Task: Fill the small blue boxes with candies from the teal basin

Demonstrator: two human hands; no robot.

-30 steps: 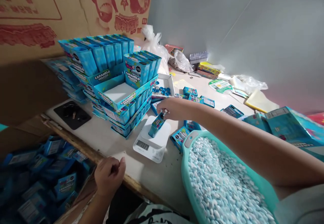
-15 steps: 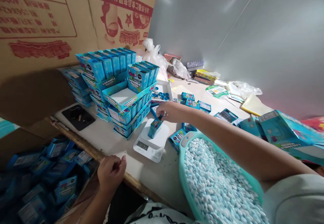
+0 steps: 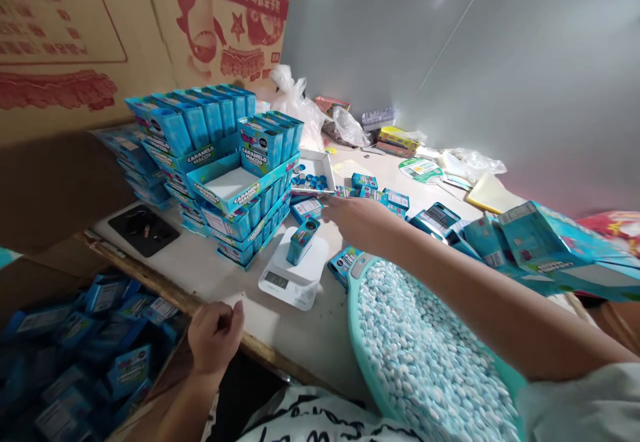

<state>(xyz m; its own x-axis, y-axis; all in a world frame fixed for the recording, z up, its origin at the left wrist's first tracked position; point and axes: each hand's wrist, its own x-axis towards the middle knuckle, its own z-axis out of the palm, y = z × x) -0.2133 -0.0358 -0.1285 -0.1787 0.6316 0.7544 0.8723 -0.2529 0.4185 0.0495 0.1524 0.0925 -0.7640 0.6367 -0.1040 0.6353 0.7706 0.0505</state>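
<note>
A small blue candy box [image 3: 303, 241] stands on a white digital kitchen scale [image 3: 280, 300], its top open and dark inside. Just right of and beyond this box hovers my right hand [image 3: 350, 219], apart from it. Its fingers point left and are partly hidden and blurred, so I cannot tell whether they hold anything. My left hand [image 3: 217, 335] rests curled at the table's front edge, with no object showing in it. Beneath my right forearm sits a turquoise basin [image 3: 356, 322] full of pale blue and white candies [image 3: 425, 355].
Display trays of blue boxes [image 3: 240, 192] are stacked left of the scale. Behind them is a white tray [image 3: 327, 172] with small blue caps. Loose candy boxes [image 3: 373, 194] lie beyond my hand. Many blue boxes [image 3: 103, 335] fill a carton at lower left. A black pad [image 3: 145, 239] carries keys.
My right hand has drawn off the box on the scale to the right, leaving its open top in view. My left hand stays curled in place. The view has shifted slightly.
</note>
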